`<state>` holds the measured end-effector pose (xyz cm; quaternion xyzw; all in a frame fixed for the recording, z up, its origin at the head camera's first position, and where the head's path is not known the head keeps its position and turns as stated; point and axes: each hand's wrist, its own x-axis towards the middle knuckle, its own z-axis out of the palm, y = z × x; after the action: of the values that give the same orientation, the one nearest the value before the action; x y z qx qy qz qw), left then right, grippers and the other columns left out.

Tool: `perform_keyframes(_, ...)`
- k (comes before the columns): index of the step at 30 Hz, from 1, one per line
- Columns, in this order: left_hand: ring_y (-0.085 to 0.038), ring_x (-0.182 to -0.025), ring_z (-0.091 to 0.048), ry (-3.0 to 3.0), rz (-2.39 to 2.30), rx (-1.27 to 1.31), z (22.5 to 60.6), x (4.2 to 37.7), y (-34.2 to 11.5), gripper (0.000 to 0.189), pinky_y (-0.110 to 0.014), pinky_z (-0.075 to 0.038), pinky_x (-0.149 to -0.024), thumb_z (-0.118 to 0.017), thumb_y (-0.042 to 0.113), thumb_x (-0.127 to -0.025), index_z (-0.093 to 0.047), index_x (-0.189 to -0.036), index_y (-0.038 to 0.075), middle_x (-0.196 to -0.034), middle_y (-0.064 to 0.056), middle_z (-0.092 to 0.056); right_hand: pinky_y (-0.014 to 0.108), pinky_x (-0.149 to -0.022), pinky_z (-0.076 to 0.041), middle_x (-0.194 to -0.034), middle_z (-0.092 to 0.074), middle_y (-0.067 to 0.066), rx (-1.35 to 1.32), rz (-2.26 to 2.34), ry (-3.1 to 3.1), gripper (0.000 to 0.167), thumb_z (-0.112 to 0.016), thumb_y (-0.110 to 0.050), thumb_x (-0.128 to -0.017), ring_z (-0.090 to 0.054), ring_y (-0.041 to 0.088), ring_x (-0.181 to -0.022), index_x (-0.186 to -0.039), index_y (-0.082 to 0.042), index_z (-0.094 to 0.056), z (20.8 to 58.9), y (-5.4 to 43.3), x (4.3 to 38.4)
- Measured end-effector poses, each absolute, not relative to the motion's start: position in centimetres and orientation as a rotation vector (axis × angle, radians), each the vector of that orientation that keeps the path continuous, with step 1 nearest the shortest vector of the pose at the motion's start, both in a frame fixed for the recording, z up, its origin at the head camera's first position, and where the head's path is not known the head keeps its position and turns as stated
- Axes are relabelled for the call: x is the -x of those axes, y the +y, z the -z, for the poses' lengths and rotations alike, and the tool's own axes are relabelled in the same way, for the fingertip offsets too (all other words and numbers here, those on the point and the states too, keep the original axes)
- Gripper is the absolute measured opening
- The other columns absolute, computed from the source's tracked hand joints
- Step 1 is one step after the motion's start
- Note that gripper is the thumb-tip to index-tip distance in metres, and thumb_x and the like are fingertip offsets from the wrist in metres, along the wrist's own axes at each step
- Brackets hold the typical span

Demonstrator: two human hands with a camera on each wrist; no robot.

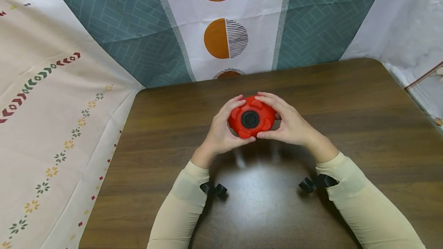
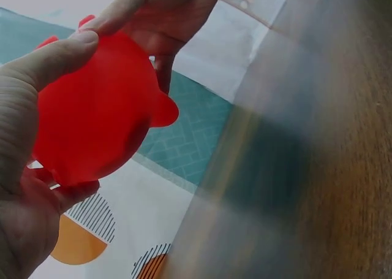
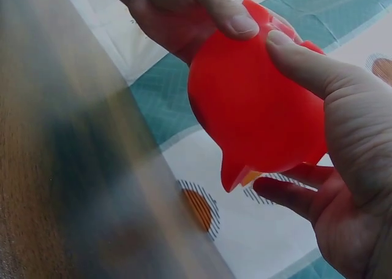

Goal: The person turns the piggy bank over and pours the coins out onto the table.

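Where the scene begins at the left, a cream cloth (image 1: pixel 55 126) hangs with rows of small flowers and a band of red and green chevrons. Next to it, behind the wood-grained surface (image 1: pixel 149 156), is a teal cloth (image 1: pixel 121 30) with a herringbone pattern, its white strip (image 1: pixel 263 41) bearing orange circles. The left sleeve (image 1: pixel 180 210) is pale yellow, with a black block (image 1: pixel 220 190) at the wrist. The left hand (image 1: pixel 221 131) curls its fingers round the left side of a red object (image 2: pixel 101 110), thumb on the near edge. That rounded object, with stubby bumps and a black disc (image 1: pixel 250 119) facing up, is held above the surface between both hands. The right hand (image 1: pixel 288 120) grips its right side, fingers over the far edge, thumb near the left thumb. Farther right hangs a white cloth (image 1: pixel 405 22).
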<state>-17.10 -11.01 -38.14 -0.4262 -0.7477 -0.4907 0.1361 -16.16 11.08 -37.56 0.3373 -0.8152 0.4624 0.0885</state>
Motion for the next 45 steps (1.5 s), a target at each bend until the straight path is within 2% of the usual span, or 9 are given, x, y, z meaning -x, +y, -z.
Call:
perform_keyframes(5, -0.032, -0.131, -0.039, -2.179, 1.456, 1.226, 37.9, 17.0, -11.0, 0.078, -0.037, -0.048, -0.097, -0.083, -0.004, -0.065, -0.042, -0.130, -0.007, -0.141, -0.027, -0.038, 0.039, -0.084, -0.055, -0.147, -0.036, 0.018, -0.998, -1.380, -2.436, 0.080, -0.083, -0.004, -0.071, -0.048, 0.027, -0.123, -0.140, -0.001, -0.043, 37.3, 11.1, 16.1)
perform_keyframes(11, -0.033, -0.131, -0.040, -2.166, 1.469, 1.230, 38.2, 17.2, -11.0, 0.077, -0.037, -0.048, -0.096, -0.082, -0.004, -0.065, -0.042, -0.130, -0.008, -0.141, -0.028, -0.038, 0.025, -0.086, -0.052, -0.146, -0.039, 0.019, -1.013, -1.423, -2.344, 0.074, -0.081, 0.001, -0.069, -0.050, 0.028, -0.122, -0.136, 0.002, -0.048, 36.9, 11.1, 15.8)
perform_keyframes(18, -0.024, -0.132, -0.038, -2.195, 1.444, 1.207, 41.1, 18.9, -11.0, 0.084, -0.035, -0.048, -0.096, -0.086, 0.005, -0.065, -0.041, -0.136, 0.003, -0.147, -0.016, -0.036, 0.027, -0.091, -0.048, -0.138, -0.046, 0.023, -1.012, -1.403, -2.244, 0.045, -0.079, 0.007, -0.069, -0.048, 0.036, -0.123, -0.112, 0.003, -0.066, 36.6, 10.6, 15.3)
perform_keyframes(22, -0.021, -0.133, -0.038, -2.208, 1.410, 1.212, 42.0, 19.4, -11.1, 0.086, -0.033, -0.048, -0.096, -0.087, 0.012, -0.066, -0.041, -0.138, 0.008, -0.149, -0.010, -0.035, 0.027, -0.093, -0.046, -0.139, -0.045, 0.024, -1.013, -1.417, -2.230, 0.035, -0.078, 0.008, -0.069, -0.047, 0.037, -0.123, -0.103, 0.002, -0.071, 37.1, 10.4, 15.3)
perform_keyframes(28, -0.022, -0.132, -0.039, -2.238, 1.356, 1.228, 42.3, 19.4, -11.0, 0.086, -0.032, -0.048, -0.096, -0.088, 0.015, -0.065, -0.042, -0.137, 0.008, -0.148, -0.010, -0.036, 0.023, -0.093, -0.046, -0.140, -0.046, 0.018, -1.012, -1.390, -2.200, 0.029, -0.079, 0.006, -0.071, -0.049, 0.032, -0.121, -0.096, -0.008, -0.075, 39.5, 10.6, 16.8)
perform_keyframes(35, -0.030, -0.129, -0.042, -2.228, 1.354, 1.227, 42.4, 19.2, -10.8, 0.090, -0.036, -0.049, -0.096, -0.091, 0.012, -0.060, -0.042, -0.135, 0.004, -0.146, -0.018, -0.037, 0.022, -0.090, -0.048, -0.140, -0.048, 0.013, -0.999, -1.386, -2.194, 0.026, -0.076, 0.002, -0.076, -0.050, 0.028, -0.121, -0.096, -0.014, -0.075, 40.7, 10.8, 17.5)
perform_keyframes(39, -0.026, -0.130, -0.042, -2.244, 1.321, 1.222, 42.4, 19.1, -10.8, 0.087, -0.033, -0.048, -0.096, -0.089, 0.015, -0.063, -0.042, -0.136, 0.005, -0.147, -0.015, -0.037, 0.025, -0.089, -0.050, -0.139, -0.049, 0.011, -0.961, -1.384, -2.219, 0.024, -0.077, 0.002, -0.076, -0.049, 0.027, -0.122, -0.094, -0.014, -0.076, 40.6, 10.7, 17.3)
perform_keyframes(45, -0.022, -0.132, -0.040, -2.256, 1.269, 1.231, 42.3, 19.1, -10.8, 0.083, -0.032, -0.049, -0.095, -0.088, 0.020, -0.065, -0.043, -0.135, 0.007, -0.147, -0.012, -0.038, 0.040, -0.086, -0.054, -0.135, -0.054, 0.010, -0.886, -1.348, -2.295, 0.020, -0.078, 0.002, -0.075, -0.054, 0.027, -0.117, -0.089, -0.012, -0.076, 39.5, 10.4, 16.8)
